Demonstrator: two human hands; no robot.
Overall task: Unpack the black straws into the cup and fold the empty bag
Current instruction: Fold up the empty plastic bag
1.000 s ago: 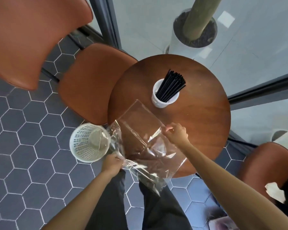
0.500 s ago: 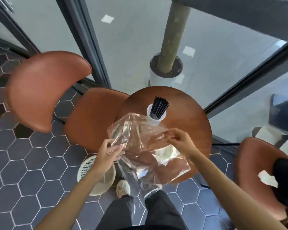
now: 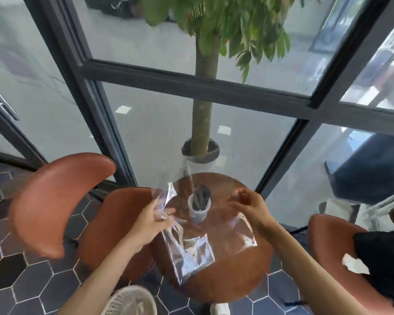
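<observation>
**Empty bag held up over the worktop**

I have the clear plastic bag [image 3: 191, 246] stretched between my two hands above the round wooden worktop [image 3: 232, 280]. My left hand [image 3: 154, 220] is closed around the crumpled left edge of the bag, fingers pinching the film. My right hand [image 3: 248, 205] is up at the bag's right edge with fingers curled; the blur keeps me from telling whether it really grips the film. The bag hangs in front of the white cup [image 3: 198, 211], which stands upright on the worktop with the black straws [image 3: 201, 197] sticking out of it, seen through the plastic. A brown chair [image 3: 62, 201] is to my left, and a white perforated basket [image 3: 130, 301] sits on the floor below.
</observation>
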